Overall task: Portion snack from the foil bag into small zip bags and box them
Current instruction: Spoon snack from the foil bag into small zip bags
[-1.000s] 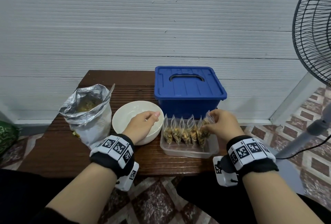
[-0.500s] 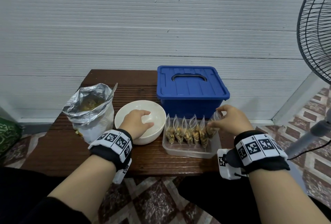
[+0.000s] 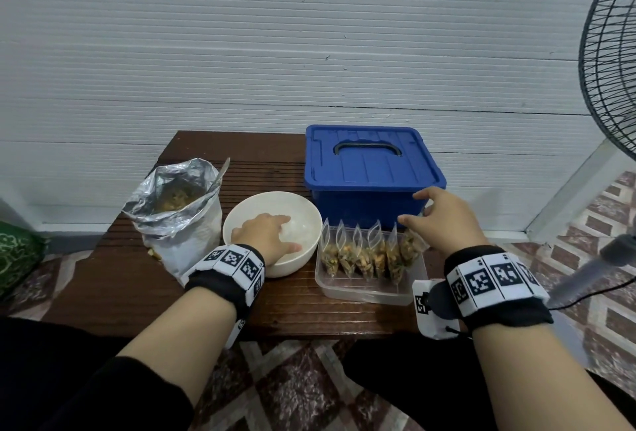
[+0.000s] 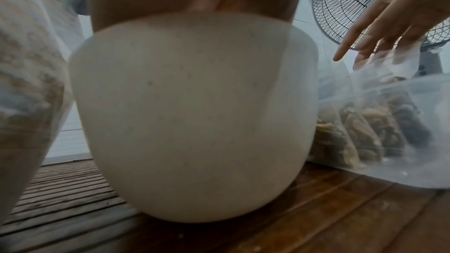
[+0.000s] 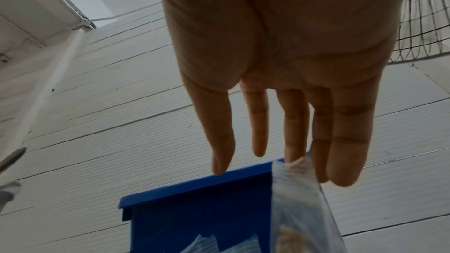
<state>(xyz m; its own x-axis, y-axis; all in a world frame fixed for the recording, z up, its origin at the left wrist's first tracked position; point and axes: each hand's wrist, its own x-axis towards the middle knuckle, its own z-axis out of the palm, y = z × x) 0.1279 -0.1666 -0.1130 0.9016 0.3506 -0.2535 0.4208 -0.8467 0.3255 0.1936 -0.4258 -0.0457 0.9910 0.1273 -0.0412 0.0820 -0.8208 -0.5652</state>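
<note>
The open foil bag (image 3: 175, 210) of snack stands at the table's left. Beside it is a white bowl (image 3: 247, 213); my left hand (image 3: 272, 234) reaches down into it, and its fingertips are hidden by the hand's back and by the bowl (image 4: 194, 113). A clear tray (image 3: 368, 289) holds several filled zip bags (image 3: 358, 251) standing in a row. My right hand (image 3: 437, 217) hovers over the rightmost bag (image 5: 299, 189) with fingers (image 5: 258, 132) straight, its tips brushing the bag's top. The blue box (image 3: 371, 169) sits behind the tray with its lid on.
A standing fan (image 3: 605, 62) rises at the right, with its pole and cable by my right wrist. The white panelled wall runs close behind the table (image 3: 113, 279). A spoon handle (image 3: 223, 169) sticks out of the foil bag.
My right hand has let go of the last filled bag in the tray, opened and lifted toward the blue box. My left hand has gone from the bowl's rim down into the bowl.
</note>
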